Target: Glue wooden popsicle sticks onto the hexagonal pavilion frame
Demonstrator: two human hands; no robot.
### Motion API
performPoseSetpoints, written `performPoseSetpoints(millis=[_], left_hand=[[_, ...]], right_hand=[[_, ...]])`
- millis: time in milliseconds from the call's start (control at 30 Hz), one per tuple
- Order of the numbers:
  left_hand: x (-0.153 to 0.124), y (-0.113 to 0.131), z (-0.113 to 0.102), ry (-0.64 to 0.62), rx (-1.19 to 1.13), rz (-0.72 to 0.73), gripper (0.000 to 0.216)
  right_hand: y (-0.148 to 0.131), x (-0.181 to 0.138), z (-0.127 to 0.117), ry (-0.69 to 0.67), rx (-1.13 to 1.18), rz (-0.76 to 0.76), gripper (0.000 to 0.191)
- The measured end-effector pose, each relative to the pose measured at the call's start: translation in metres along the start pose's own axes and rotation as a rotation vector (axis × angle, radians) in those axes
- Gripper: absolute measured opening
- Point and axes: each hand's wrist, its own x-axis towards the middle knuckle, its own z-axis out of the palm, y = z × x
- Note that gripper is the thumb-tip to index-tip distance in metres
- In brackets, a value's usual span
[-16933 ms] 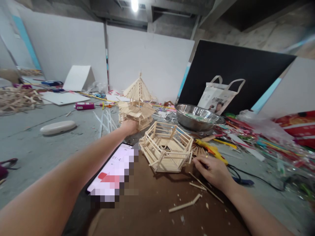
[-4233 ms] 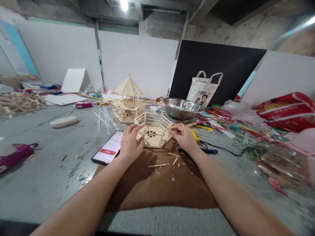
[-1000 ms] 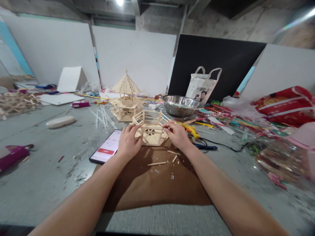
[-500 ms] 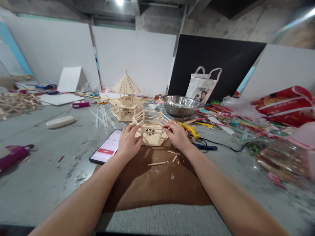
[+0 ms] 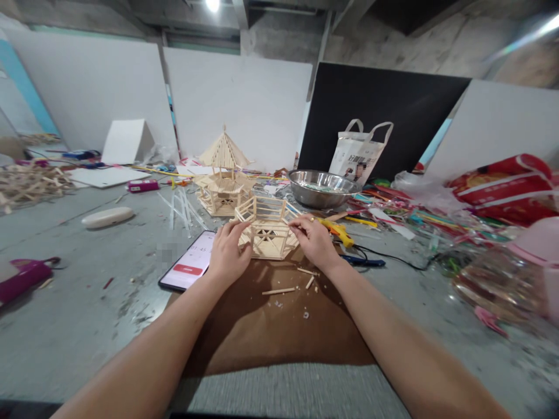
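Note:
A small wooden-stick pavilion frame [image 5: 268, 247], with railings and a lattice panel, stands upright on the brown board [image 5: 279, 331]. On its left side, my left hand [image 5: 231, 247] closes its fingers around the edge of the frame. My right hand [image 5: 312, 235] pinches the frame's right side, thumb and forefinger together near a railing post. Loose wooden sticks [image 5: 278, 291] and crumbs lie on the board in front. Behind the frame rises another stick pavilion [image 5: 224, 154] with a pointed roof.
A phone [image 5: 187, 265] lies beside my left hand. To the right are a yellow glue gun [image 5: 340, 231] with a black cord, a blue-handled tool [image 5: 362, 261], a steel bowl [image 5: 323, 187] and a pink-lidded jug [image 5: 502, 279]. Glue sticks [image 5: 181, 209] lie back left.

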Motion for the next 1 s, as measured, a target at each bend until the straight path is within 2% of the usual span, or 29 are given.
performPoseSetpoints(millis=[133,233,300,367,467,567,767,867,1000], left_hand=[[0.001,0.012,-0.01,0.086,-0.105,0.037,0.027],[0.0,0.021,-0.014,0.058,-0.157,0.023,0.016],[-0.002,0.023,-0.012,-0.039,-0.169,-0.018,0.014],[-0.004,0.023,-0.008,-0.19,-0.169,-0.044,0.015],[-0.007,0.023,-0.003,-0.42,-0.151,-0.008,0.015],[-0.009,0.025,-0.002,-0.568,-0.079,0.033,0.014],[-0.011,0.025,-0.002,-0.7,0.063,0.036,0.017],[-0.012,0.021,0.001,-0.735,0.096,0.057,0.018],[-0.013,0.018,0.003,-0.773,0.139,0.073,0.018]], right_hand=[[-0.007,0.006,-0.02,-0.028,0.035,0.004,0.014],[-0.012,0.01,-0.04,-0.158,0.067,0.009,0.013],[-0.014,0.009,-0.05,-0.249,0.07,0.022,0.012],[-0.012,0.003,-0.056,-0.318,0.052,0.045,0.012],[-0.006,-0.012,-0.058,-0.396,0.02,0.092,0.011],[0.004,-0.027,-0.057,-0.439,-0.031,0.172,0.013],[0.022,-0.044,-0.056,-0.565,-0.159,0.218,0.011],[0.027,-0.047,-0.057,-0.643,-0.304,0.265,0.006],[0.031,-0.048,-0.065,-0.618,-0.542,0.33,0.008]])
